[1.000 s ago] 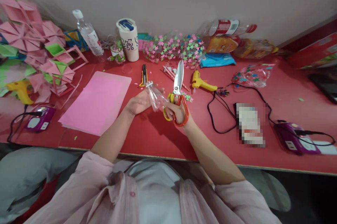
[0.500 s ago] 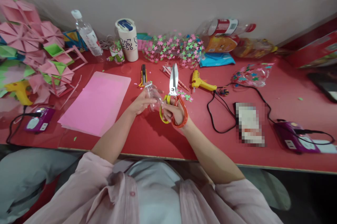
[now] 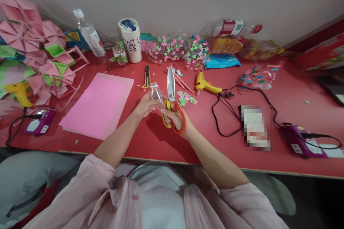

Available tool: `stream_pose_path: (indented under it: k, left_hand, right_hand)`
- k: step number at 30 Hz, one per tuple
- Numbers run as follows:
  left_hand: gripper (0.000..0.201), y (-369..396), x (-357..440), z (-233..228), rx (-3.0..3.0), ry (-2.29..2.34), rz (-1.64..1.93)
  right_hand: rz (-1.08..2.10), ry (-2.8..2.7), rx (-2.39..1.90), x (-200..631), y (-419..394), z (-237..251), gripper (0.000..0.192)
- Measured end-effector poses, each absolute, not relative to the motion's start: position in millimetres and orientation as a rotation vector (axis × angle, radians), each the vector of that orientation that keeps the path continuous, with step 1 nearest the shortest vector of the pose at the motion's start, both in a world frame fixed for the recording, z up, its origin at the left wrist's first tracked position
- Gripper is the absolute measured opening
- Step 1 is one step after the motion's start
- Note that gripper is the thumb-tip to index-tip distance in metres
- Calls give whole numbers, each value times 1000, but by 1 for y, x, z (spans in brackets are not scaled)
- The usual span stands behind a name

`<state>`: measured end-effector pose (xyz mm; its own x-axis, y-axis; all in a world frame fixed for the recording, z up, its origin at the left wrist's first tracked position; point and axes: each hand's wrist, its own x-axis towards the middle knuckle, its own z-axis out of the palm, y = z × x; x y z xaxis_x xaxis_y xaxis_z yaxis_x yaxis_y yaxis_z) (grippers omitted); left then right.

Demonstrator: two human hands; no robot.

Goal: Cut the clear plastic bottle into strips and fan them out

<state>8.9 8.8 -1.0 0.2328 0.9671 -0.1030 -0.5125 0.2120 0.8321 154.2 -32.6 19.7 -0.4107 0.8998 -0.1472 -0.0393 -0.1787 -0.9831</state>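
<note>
Clear bottle top [image 3: 156, 94] is held above the red worktop [image 3: 161, 146], neck pointing away from the person, with the left hand [image 3: 146, 105] wrapped around its side. The right hand [image 3: 174, 116] grips scissors [image 3: 171, 85] by their yellow and orange handles, blades together, its fingertips at the bottle top's lower end. Paper stars [image 3: 186, 98] lie just beyond, between the scissors and a yellow glue gun [image 3: 207, 84]
</note>
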Motion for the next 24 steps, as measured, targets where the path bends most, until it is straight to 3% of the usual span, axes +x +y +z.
stream_pose_path:
  k: [6,16,24]
  left_hand:
    - [25,18,-2,-1,689,734,1330]
    - [25,33,-28,3,481,708,1561]
    - [18,36,-30,-2,495,760,1609]
  right_hand:
    - [1577,-1479,-1274,165,-31,36,38]
    - [1665,-2009,-1408,193,-33,51,46]
    - [1696,-1956,-1480,191,-35,45,48]
